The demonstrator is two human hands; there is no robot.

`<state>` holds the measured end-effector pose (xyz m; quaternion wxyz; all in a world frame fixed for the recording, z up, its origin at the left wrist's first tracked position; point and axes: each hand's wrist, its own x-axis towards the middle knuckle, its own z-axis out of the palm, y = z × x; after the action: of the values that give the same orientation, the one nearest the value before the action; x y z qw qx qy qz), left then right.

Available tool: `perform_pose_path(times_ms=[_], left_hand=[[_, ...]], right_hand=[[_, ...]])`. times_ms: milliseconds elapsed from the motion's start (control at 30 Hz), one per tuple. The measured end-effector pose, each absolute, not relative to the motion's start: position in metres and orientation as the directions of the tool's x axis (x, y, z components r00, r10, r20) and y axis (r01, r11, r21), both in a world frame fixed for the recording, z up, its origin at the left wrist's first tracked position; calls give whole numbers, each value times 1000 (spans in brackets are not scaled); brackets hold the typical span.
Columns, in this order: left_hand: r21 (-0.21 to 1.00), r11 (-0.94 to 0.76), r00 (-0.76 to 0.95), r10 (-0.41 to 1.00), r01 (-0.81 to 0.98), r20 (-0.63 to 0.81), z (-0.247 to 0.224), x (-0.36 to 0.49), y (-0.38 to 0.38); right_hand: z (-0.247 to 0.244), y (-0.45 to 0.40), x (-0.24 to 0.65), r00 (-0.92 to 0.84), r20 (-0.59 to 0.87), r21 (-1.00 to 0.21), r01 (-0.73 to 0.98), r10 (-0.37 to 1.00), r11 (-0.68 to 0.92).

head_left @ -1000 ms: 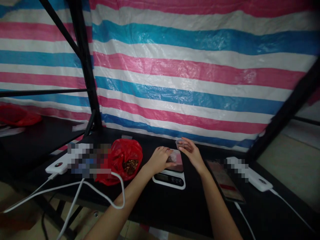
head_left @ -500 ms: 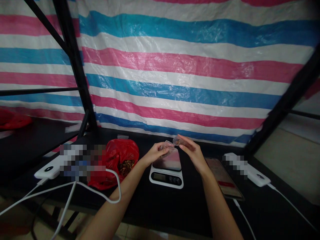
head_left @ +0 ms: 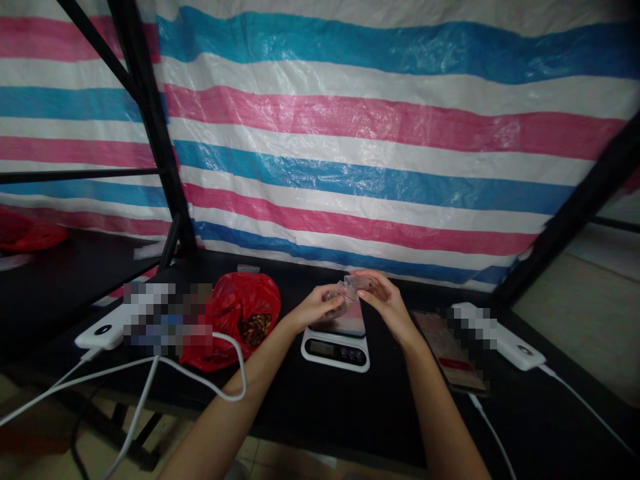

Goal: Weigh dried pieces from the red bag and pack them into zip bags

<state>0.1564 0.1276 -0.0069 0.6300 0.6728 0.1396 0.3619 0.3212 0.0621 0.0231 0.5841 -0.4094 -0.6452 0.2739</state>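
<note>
Here we are over the black table [head_left: 280, 407]: the left hand [head_left: 315, 307] and right hand [head_left: 387, 301] meet just above a white digital kitchen scale [head_left: 335, 351], fingers curled narrowly around a small clear plastic container [head_left: 351, 287], held up off the scale's pink-reflecting top. To the left, a red plastic bag [head_left: 235, 327] sits open with something brown inside; to the right, a phone [head_left: 447, 349] lies flat.

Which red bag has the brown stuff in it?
The red plastic bag beside the left hand; the other red bag, on the far-left shelf, shows none.
</note>
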Motion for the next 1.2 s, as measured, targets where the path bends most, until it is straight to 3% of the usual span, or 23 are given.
perform_pose_path(times_ms=[333, 433, 533, 600, 733, 800, 900, 967, 1067, 1200], left_hand=[[942, -195, 693, 639, -274, 334, -8, 156, 128], [936, -235, 684, 639, -262, 352, -6, 155, 129], [901, -387, 635, 651, -195, 417, -7, 156, 131], [831, -553, 571, 665, -56, 481, -11, 159, 131], [566, -778, 576, 603, 273, 552, -19, 166, 124], [468, -820, 645, 557, 328, 524, -21, 167, 119], [420, -857, 695, 497, 300, 519, -20, 161, 117], [434, -855, 621, 508, 283, 596, -17, 156, 119], [465, -826, 345, 558, 318, 755, -12, 148, 127], [405, -845, 155, 478, 348, 864, -12, 144, 137]], right_hand=[[20, 64, 321, 32, 492, -864, 142, 870, 483], [17, 66, 318, 103, 453, -892, 45, 886, 451], [12, 69, 317, 154, 407, -894, -133, 900, 427], [10, 71, 318, 171, 374, -882, -237, 912, 406], [9, 74, 323, 236, 331, -855, -334, 914, 396], [8, 74, 327, 277, 328, -842, -347, 903, 412], [7, 75, 333, 329, 326, -833, -343, 886, 433], [6, 76, 336, 361, 328, -833, -324, 873, 447], [6, 76, 339, 398, 343, -842, -270, 851, 466], [6, 75, 341, 384, 355, -852, -243, 852, 464]])
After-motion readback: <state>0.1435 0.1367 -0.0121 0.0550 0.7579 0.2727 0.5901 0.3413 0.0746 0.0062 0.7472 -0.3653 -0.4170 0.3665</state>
